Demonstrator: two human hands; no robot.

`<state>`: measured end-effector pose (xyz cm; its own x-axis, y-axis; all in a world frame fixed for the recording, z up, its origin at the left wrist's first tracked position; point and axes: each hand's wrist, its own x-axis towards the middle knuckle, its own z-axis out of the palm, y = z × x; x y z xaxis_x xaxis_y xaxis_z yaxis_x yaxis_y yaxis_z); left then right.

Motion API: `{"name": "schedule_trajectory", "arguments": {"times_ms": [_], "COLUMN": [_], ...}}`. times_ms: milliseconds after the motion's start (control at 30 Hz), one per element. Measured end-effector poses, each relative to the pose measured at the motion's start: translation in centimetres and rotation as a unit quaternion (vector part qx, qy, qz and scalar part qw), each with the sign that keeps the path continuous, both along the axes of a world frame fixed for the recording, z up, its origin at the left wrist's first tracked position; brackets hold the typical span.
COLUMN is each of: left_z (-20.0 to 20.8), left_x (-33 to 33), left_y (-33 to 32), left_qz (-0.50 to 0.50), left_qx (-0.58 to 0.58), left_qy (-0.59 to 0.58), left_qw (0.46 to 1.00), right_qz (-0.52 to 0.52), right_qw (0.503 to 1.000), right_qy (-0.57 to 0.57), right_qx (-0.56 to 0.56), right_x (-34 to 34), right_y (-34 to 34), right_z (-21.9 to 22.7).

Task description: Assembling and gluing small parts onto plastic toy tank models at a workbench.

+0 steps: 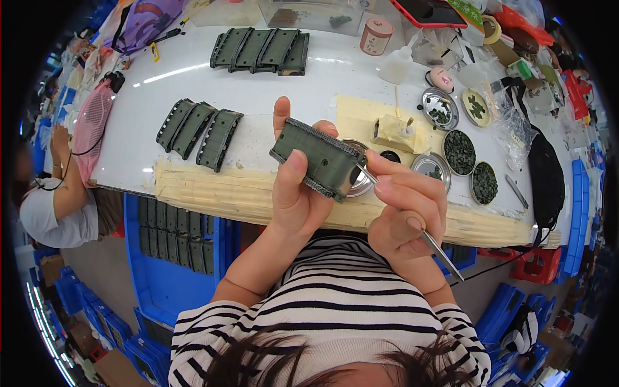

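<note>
My left hand [296,193] holds a dark green curved plastic part [309,155] with ridged edges and a small round hole. The thumb lies on its face and the fingers are behind it. In my right hand [409,206] is a pair of metal tweezers [446,259], its tips against the part's right end. Whether a small piece sits in the tips is too small to tell. Partly hidden behind the part stands a round metal dish [358,186]. Round tins of small dark green pieces [460,153] [483,183] stand to the right.
Similar green parts [260,51] [219,140] lie on the white table at the left and back. A yellow-wrapped block [394,132] holds a small white bottle. Blue crates [169,293] with more parts stand below. A co-worker's arm [68,164] shows at far left.
</note>
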<state>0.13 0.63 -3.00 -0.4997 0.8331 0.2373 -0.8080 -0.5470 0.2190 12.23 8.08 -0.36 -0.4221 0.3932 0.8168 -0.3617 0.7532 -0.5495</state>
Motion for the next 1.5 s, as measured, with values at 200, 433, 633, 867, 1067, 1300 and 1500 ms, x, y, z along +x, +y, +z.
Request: {"name": "schedule_trajectory", "arguments": {"times_ms": [200, 433, 633, 867, 1067, 1300, 1500], "left_z": [-0.2, -0.3, 0.4, -0.2, 2.1, 2.3, 2.3], "left_x": [-0.5, -0.7, -0.4, -1.2, -1.0, -1.0, -1.1], "left_y": [0.1, 0.2, -0.1, -1.1, -0.9, -0.9, -1.1], "left_qz": [-0.018, -0.016, -0.031, -0.224, -0.228, -0.21, -0.189], "left_qx": [-0.009, -0.009, -0.056, -0.059, -0.124, -0.142, -0.163], "left_qy": [0.01, 0.018, -0.022, -0.265, -0.282, -0.275, -0.256], "left_qw": [1.0, 1.0, 0.998, 0.936, 0.924, 0.928, 0.934], "right_qz": [-0.001, -0.01, 0.054, 0.05, 0.046, 0.064, 0.073], "right_qw": [1.0, 0.999, 0.994, 0.998, 0.995, 0.993, 0.993], "right_qy": [0.001, 0.0, 0.014, -0.027, -0.045, -0.067, -0.081], "right_qx": [-0.013, -0.031, -0.094, 0.04, 0.072, 0.067, 0.048], "right_x": [0.1, 0.0, 0.1, -0.8, -0.7, -0.5, -0.2], "right_y": [0.0, 0.0, 0.2, 1.4, 1.9, 2.0, 2.4], "right_z": [-0.1, -0.3, -0.2, 1.8, 2.3, 2.7, 2.6]}}
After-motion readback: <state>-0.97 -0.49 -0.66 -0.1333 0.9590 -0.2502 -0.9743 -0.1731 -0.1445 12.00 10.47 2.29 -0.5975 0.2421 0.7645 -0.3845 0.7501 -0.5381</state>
